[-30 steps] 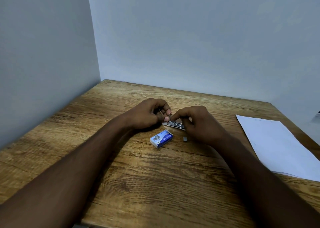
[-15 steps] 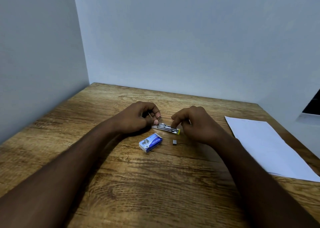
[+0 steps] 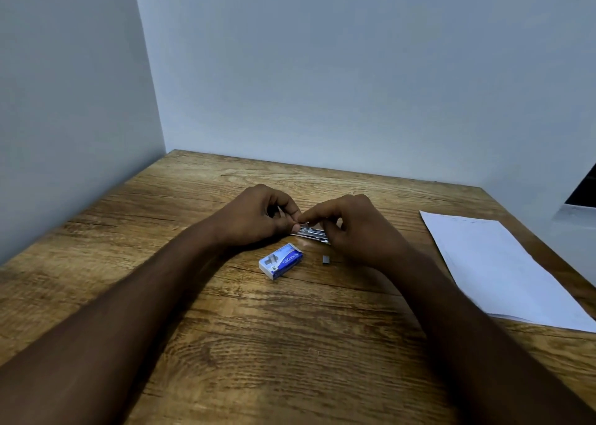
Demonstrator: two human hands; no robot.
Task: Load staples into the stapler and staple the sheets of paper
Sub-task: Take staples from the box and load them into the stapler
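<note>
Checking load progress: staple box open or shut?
Open. The staple box lies flat on the table, its end flap sticking out at the end toward the stapler. Contents cannot be told.

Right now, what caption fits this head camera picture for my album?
Both hands, left hand and right hand, work the stapler beside a blue staple box.

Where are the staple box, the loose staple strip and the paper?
staple box [image 3: 281, 261], head view, on its blue top face.
staple strip [image 3: 325, 259], head view, on the middle of the small grey block.
paper [image 3: 496, 270], head view, on the bare middle of the top sheet.
</note>
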